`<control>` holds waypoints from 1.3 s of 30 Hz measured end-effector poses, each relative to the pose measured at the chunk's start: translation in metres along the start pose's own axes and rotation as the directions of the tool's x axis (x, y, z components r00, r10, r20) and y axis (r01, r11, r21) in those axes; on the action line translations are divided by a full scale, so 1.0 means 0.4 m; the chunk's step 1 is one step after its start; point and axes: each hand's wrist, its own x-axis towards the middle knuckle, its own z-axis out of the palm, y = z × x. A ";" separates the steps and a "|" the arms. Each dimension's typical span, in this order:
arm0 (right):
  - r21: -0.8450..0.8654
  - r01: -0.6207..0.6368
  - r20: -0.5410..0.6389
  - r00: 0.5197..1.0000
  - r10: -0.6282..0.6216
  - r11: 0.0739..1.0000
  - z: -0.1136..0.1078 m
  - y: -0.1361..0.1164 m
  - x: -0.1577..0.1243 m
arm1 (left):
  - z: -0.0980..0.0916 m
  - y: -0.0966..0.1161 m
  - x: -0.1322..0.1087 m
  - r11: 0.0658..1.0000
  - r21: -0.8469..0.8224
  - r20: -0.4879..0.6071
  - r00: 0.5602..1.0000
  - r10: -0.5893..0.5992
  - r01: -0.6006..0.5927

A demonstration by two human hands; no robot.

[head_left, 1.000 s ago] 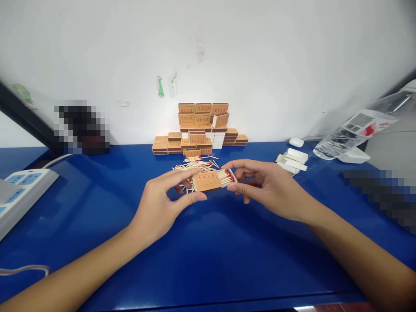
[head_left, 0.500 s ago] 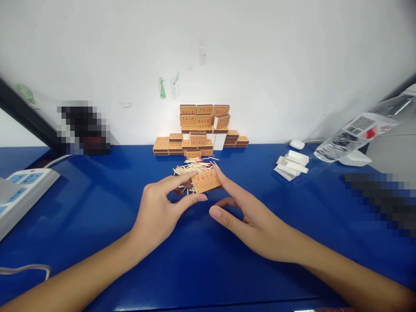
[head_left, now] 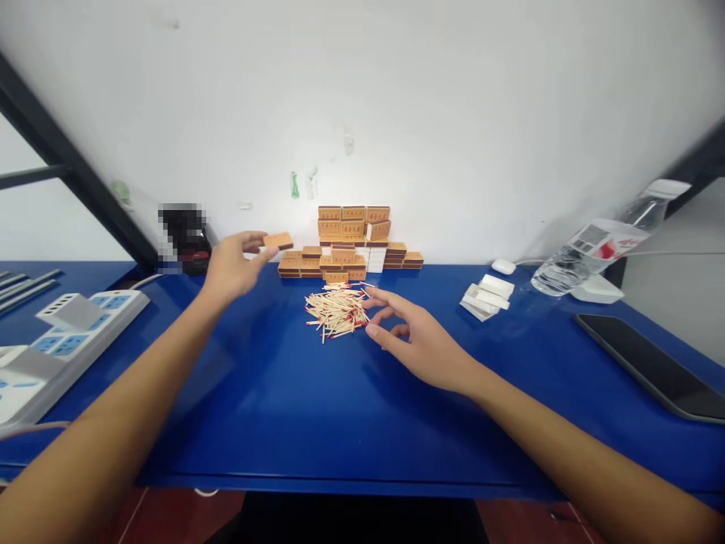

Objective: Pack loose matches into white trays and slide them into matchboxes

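Surface [head_left: 272,423] first, a broad sweep of glossy blue running beneath the left hand [head_left: 233,264] and the right hand [head_left: 427,344]! Out to the left of the left hand lies the power strip [head_left: 71,346], white with blue sockets. Well to the right of the right hand, a dark phone [head_left: 651,363] lies flat, and behind that we have a clear bottle [head_left: 600,242]. Between the hands and farther back, there's the stack of matchboxes [head_left: 348,249], brown and orange. Now the hands themselves: the left closed to a pinch, thumb against fingers; the right half open, fingers curled, gripping nothing that shows. Just left of it, the heap of matches [head_left: 337,311], red heads showing; whether they touch, hard to call! White card pieces [head_left: 488,296] lie beyond the right hand, rightward. And smallest, a single matchbox [head_left: 279,241], pinched in the left hand near the stack's left end!
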 end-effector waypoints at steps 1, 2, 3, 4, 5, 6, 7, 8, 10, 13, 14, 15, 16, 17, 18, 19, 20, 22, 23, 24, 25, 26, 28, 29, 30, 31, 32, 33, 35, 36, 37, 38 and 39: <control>-0.015 0.005 -0.011 1.000 -0.005 1.000 -0.005 -0.001 0.002 | -0.006 -0.020 0.034 1.000 0.023 -0.029 0.999 -0.019 0.019; -0.027 0.012 -0.018 1.000 -0.013 1.000 -0.009 -0.002 0.003 | -0.007 -0.037 0.061 0.999 0.032 -0.009 1.000 -0.016 0.017; -0.038 0.023 -0.027 0.999 -0.024 0.999 -0.013 -0.004 0.004 | -0.005 -0.050 0.083 0.999 0.034 0.023 1.000 -0.006 0.005; -0.048 0.035 -0.038 0.999 -0.037 0.998 -0.016 -0.006 0.006 | 0.000 -0.061 0.098 0.999 0.036 0.050 0.999 0.002 -0.004; -0.059 0.048 -0.049 0.998 -0.051 0.997 -0.018 -0.006 0.007 | 0.008 -0.068 0.108 0.999 0.038 0.080 0.997 0.012 -0.015; -0.073 0.059 -0.056 0.996 -0.063 0.996 -0.020 -0.007 0.009 | 0.017 -0.073 0.115 0.999 0.044 0.103 0.994 0.024 -0.028; -0.088 0.067 -0.061 0.995 -0.073 0.994 -0.022 -0.006 0.011 | 0.026 -0.077 0.120 0.998 0.053 0.118 0.992 0.036 -0.043; -0.104 0.073 -0.063 0.995 -0.079 0.992 -0.024 -0.005 0.013 | 0.035 -0.080 0.124 0.996 0.065 0.134 0.990 0.047 -0.056; -0.130 0.077 -0.062 0.994 -0.086 0.989 -0.027 -0.001 0.017 | 0.052 -0.083 0.132 0.992 0.090 0.157 0.985 0.068 -0.083; -0.157 0.089 -0.067 0.993 -0.100 0.984 -0.032 0.003 0.021 | 0.068 -0.085 0.146 0.984 0.132 0.178 0.980 0.095 -0.119; -0.163 0.092 -0.069 0.992 -0.104 0.982 -0.033 0.004 0.021 | 0.072 -0.084 0.149 0.980 0.151 0.180 0.978 0.102 -0.130; -0.170 0.096 -0.069 0.992 -0.109 0.981 -0.034 0.004 0.022 | 0.074 -0.083 0.151 0.975 0.175 0.180 0.978 0.109 -0.141; -0.178 0.099 -0.071 0.991 -0.113 0.979 -0.035 0.006 0.023 | 0.076 -0.082 0.151 0.968 0.203 0.180 0.977 0.115 -0.151; -0.186 0.100 -0.072 0.991 -0.115 0.977 -0.035 0.008 0.024 | 0.077 -0.080 0.150 0.959 0.234 0.178 0.977 0.119 -0.160; -0.195 0.100 -0.077 0.990 -0.117 0.976 -0.035 0.010 0.024 | 0.078 -0.078 0.147 0.949 0.267 0.177 0.977 0.122 -0.167; -0.202 0.099 -0.084 0.989 -0.118 0.974 -0.035 0.013 0.025 | 0.079 -0.077 0.143 0.939 0.300 0.175 0.977 0.120 -0.169; -0.210 0.098 -0.093 0.988 -0.120 0.973 -0.034 0.017 0.027 | 0.081 -0.075 0.137 0.929 0.332 0.172 0.979 0.113 -0.166; -0.228 0.094 -0.113 0.986 -0.122 0.969 -0.034 0.025 0.029 | 0.086 -0.074 0.125 0.911 0.387 0.156 0.984 0.090 -0.144; -0.239 0.093 -0.122 0.985 -0.124 0.967 -0.034 0.028 0.031 | 0.090 -0.074 0.119 0.903 0.409 0.143 0.987 0.075 -0.128; -0.252 0.092 -0.129 0.983 -0.128 0.963 -0.035 0.031 0.032 | 0.094 -0.074 0.113 0.897 0.428 0.128 0.990 0.061 -0.111; -0.268 0.094 -0.133 0.982 -0.133 0.959 -0.036 0.033 0.034 | 0.099 -0.074 0.109 0.890 0.445 0.116 0.992 0.048 -0.095; -0.284 0.096 -0.137 0.981 -0.140 0.954 -0.037 0.034 0.035 | 0.104 -0.074 0.106 0.884 0.460 0.109 0.993 0.036 -0.082; -0.307 0.107 -0.140 0.978 -0.157 0.946 -0.041 0.034 0.036 | 0.110 -0.072 0.102 0.870 0.488 0.111 0.994 0.017 -0.069; -0.314 0.113 -0.140 0.976 -0.164 0.943 -0.043 0.033 0.037 | 0.112 -0.070 0.102 0.863 0.501 0.117 0.993 0.012 -0.069; -0.316 0.118 -0.139 0.976 -0.169 0.941 -0.044 0.032 0.037 | 0.113 -0.067 0.103 0.855 0.514 0.124 0.992 0.010 -0.073; -0.318 0.120 -0.138 0.975 -0.171 0.940 -0.046 0.031 0.037 | 0.113 -0.064 0.103 0.847 0.526 0.132 0.991 0.011 -0.080; -0.322 0.121 -0.139 0.975 -0.173 0.939 -0.047 0.030 0.036 | 0.112 -0.061 0.104 0.839 0.537 0.141 0.990 0.015 -0.089; -0.330 0.119 -0.139 0.975 -0.173 0.937 -0.049 0.029 0.036 | 0.110 -0.057 0.104 0.831 0.548 0.153 0.988 0.019 -0.100; -0.353 0.115 -0.138 0.975 -0.173 0.928 -0.051 0.030 0.035 | 0.105 -0.050 0.103 0.814 0.567 0.178 0.984 0.028 -0.126; -0.369 0.112 -0.136 0.976 -0.173 0.923 -0.052 0.031 0.035 | 0.100 -0.046 0.101 0.806 0.575 0.190 0.981 0.034 -0.139; -0.386 0.107 -0.133 0.976 -0.170 0.916 -0.053 0.032 0.034 | 0.095 -0.042 0.097 0.799 0.583 0.198 0.979 0.041 -0.151; -0.405 0.100 -0.130 0.978 -0.166 0.909 -0.055 0.034 0.035 | 0.089 -0.037 0.092 0.792 0.589 0.202 0.978 0.049 -0.161; -0.424 0.089 -0.130 0.979 -0.158 0.901 -0.058 0.035 0.035 | 0.081 -0.031 0.084 0.785 0.595 0.203 0.977 0.060 -0.172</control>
